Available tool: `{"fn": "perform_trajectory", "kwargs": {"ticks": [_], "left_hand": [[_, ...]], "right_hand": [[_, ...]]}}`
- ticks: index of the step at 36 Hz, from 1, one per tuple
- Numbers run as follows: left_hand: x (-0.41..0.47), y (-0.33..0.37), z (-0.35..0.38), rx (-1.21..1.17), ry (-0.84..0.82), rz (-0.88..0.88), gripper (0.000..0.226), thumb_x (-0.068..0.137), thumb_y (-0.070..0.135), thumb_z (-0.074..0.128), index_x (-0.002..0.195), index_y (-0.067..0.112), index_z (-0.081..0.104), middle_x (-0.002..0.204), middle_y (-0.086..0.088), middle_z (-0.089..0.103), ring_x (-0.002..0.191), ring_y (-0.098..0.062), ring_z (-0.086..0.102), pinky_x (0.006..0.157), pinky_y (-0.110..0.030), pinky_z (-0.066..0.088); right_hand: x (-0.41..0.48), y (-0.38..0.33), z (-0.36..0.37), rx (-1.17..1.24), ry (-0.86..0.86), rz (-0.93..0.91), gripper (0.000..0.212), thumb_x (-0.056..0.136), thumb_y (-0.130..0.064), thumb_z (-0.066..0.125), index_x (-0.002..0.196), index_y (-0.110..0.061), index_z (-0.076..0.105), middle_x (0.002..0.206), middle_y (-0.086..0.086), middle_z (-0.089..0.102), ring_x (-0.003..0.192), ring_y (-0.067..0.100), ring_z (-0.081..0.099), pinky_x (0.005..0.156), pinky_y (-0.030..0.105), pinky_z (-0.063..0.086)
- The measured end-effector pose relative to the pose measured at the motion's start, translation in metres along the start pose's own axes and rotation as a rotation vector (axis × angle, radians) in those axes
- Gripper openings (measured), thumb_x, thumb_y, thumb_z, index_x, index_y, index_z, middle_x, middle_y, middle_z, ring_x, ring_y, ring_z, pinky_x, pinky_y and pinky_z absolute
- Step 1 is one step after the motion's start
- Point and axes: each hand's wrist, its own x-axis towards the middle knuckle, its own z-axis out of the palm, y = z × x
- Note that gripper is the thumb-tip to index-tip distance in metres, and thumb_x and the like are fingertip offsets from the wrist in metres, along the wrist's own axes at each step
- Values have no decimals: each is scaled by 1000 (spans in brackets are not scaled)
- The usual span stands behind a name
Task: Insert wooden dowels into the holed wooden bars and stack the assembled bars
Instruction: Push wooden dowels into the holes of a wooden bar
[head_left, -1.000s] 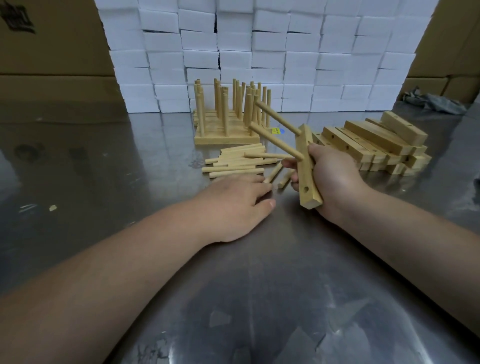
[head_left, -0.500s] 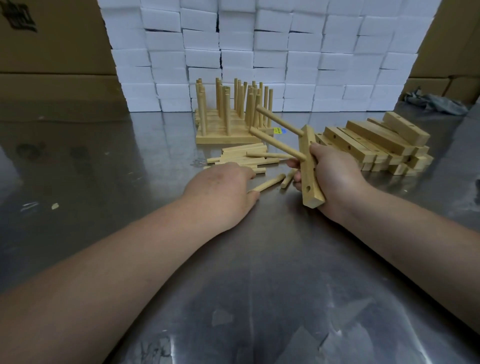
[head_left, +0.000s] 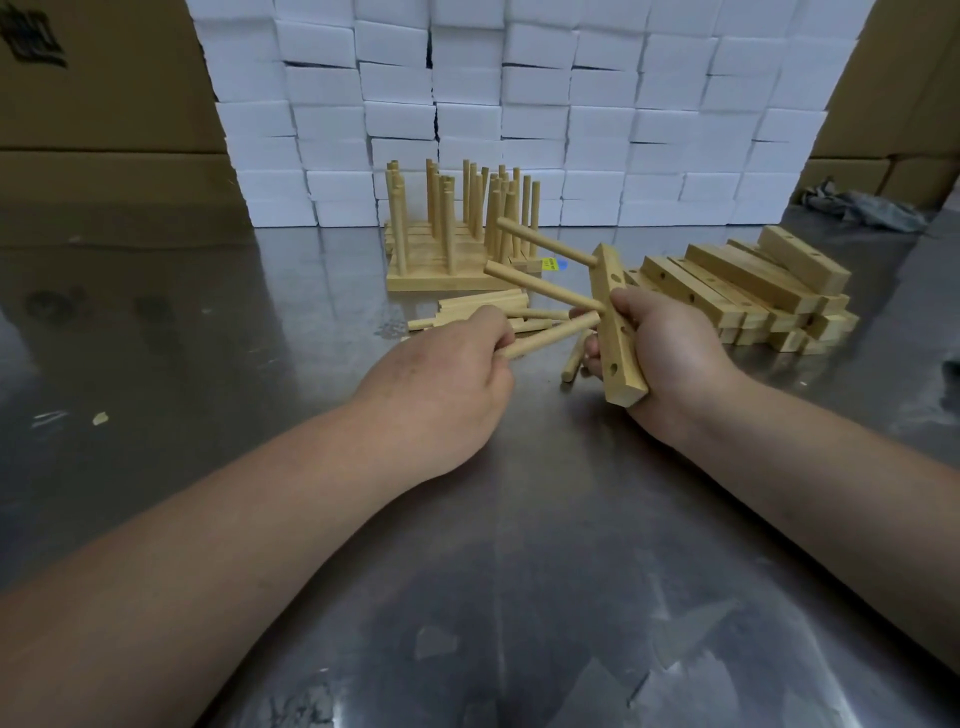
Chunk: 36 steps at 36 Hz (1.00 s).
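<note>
Scuffed steel table — loose dowels, bar pile, finished stack

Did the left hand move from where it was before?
Yes. The left hand moved forward, toward the loose dowel pile, and now pinches a dowel aimed at the bar.

Left hand with dowel at bar; right hand around bar

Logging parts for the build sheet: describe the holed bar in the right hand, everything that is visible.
The holed bar is pale, square-edged wood, off the table, nearly upright, gripped by the right hand. Round holes show along its near face. Two dowels stick out of its upper part toward the left; the left hand pinches a third dowel, its tip at the bar's middle.
</note>
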Motion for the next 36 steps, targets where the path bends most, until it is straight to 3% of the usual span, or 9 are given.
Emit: {"fn": "perform_trajectory", "kwargs": {"ticks": [4,10,20,36], "left_hand": [[-2,3,0,-64,6,29,12,93,24,37,90,31,47,63,12,41,63,-4,40,52,-26,22],[-2,2,0,-33,27,95,23,93,33,40,94,26,61,70,13,49,69,-3,45,53,-20,29],[-4,3,0,-85,7,107,21,92,32,45,99,29,64,80,14,54,81,2,47,59,-18,35],[-7,10,-5,-54,-58,136,24,92,30,43,102,22,63,88,3,57,83,-14,50,76,-40,44]], "right_hand": [[-1,1,1,-10,-16,-39,25,99,-17,38,83,-14,57,62,0,64,46,10,50,44,19,42],[-2,0,2,41,-33,-46,24,99,-16,37,84,-15,56,58,1,62,43,11,46,43,20,40],[-1,0,0,21,-9,-76,26,99,-15,37,82,-19,56,61,2,61,44,10,46,44,21,40],[-3,1,0,-20,-37,-130,29,98,-13,35,83,-18,59,69,5,58,41,9,44,39,17,40]]}}
